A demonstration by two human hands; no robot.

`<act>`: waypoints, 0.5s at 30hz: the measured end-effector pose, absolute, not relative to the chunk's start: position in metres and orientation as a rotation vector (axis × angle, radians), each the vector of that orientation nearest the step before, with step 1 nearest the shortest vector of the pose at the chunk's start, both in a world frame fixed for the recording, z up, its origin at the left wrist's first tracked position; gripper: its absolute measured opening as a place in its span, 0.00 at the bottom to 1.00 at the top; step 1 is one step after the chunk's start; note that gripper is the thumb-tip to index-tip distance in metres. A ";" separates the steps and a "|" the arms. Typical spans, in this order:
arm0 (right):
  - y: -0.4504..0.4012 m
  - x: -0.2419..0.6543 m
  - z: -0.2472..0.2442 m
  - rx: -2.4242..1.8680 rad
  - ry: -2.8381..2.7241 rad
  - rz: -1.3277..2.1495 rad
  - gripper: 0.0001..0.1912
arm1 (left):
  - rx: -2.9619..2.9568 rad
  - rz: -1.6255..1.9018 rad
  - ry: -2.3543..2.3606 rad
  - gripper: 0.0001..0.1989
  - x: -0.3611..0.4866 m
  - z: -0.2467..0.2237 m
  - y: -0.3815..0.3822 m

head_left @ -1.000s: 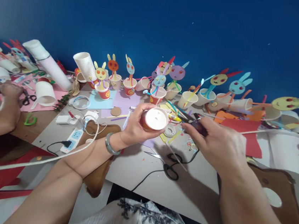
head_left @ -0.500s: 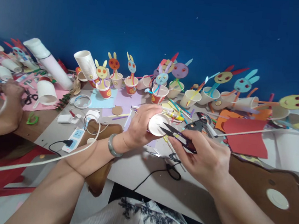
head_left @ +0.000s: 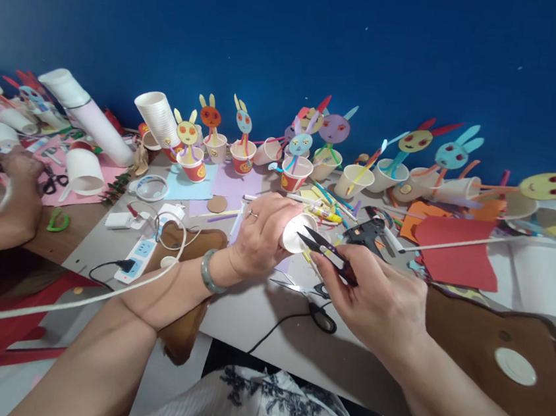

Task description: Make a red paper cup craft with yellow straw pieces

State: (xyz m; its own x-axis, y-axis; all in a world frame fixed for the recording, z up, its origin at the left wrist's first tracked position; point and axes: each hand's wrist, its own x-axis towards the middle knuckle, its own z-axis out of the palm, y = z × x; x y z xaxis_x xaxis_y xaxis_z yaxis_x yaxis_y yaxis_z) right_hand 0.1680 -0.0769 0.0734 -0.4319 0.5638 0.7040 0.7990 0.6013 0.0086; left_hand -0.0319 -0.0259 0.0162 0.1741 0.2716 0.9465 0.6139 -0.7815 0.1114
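My left hand (head_left: pixel 261 236) is wrapped round a white paper cup (head_left: pixel 294 234), its round white face turned toward me. In my right hand (head_left: pixel 378 294) are small black thread snips (head_left: pixel 335 259), their pointed blades reaching to the cup's face. Whether the tips go through the paper I cannot tell. Below the cup a pair of scissors (head_left: pixel 299 288) lies on the table, and a black glue gun (head_left: pixel 367 232) rests just beyond my right hand.
Paper-cup rabbits (head_left: pixel 300 145) stand in a row along the blue wall. A power strip (head_left: pixel 141 253) with trailing cables and stacked cups (head_left: pixel 156 116) are on the left. Red paper (head_left: pixel 455 253) lies right. Another person's hands (head_left: pixel 21 168) are at the far left.
The cup has tilted slightly and shifted a little to the right in my left hand. The snips stay at its face, their blades a bit closer together.
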 end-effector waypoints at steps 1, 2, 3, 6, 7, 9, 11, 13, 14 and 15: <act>-0.077 0.168 0.074 -1.072 -2.158 -0.465 0.13 | -2.170 -1.646 -0.852 0.27 -0.032 0.016 -0.026; -0.078 0.167 0.075 -1.072 -2.159 -0.474 0.13 | -2.183 -1.652 -0.862 0.28 -0.032 0.016 -0.027; -0.078 0.167 0.075 -1.070 -2.158 -0.482 0.13 | -2.197 -1.656 -0.871 0.28 -0.031 0.015 -0.027; -0.079 0.167 0.075 -1.059 -2.152 -0.506 0.14 | -2.212 -1.656 -0.888 0.27 -0.031 0.016 -0.028; -0.079 0.167 0.075 -1.056 -2.148 -0.511 0.14 | -2.207 -1.659 -0.885 0.27 -0.031 0.016 -0.028; -0.079 0.166 0.074 -1.053 -2.146 -0.516 0.14 | -2.193 -1.665 -0.880 0.27 -0.031 0.018 -0.028; -0.079 0.166 0.073 -1.056 -2.145 -0.511 0.15 | -2.182 -1.672 -0.879 0.27 -0.031 0.019 -0.028; -0.079 0.166 0.073 -1.055 -2.146 -0.502 0.15 | -2.176 -1.683 -0.882 0.27 -0.030 0.019 -0.028; -0.078 0.166 0.073 -1.053 -2.146 -0.495 0.15 | -2.173 -1.691 -0.886 0.28 -0.030 0.019 -0.027; -0.078 0.167 0.073 -1.050 -2.145 -0.488 0.15 | -2.169 -1.694 -0.892 0.28 -0.029 0.019 -0.027</act>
State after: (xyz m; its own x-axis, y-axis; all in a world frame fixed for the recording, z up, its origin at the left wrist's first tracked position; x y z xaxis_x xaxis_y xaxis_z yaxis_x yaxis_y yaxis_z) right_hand 0.1667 -0.0782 0.0727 -0.4356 0.5382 0.7215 0.7975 0.6025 0.0320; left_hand -0.0294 -0.0270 0.0188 0.1372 0.3113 0.9404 0.5995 -0.7819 0.1714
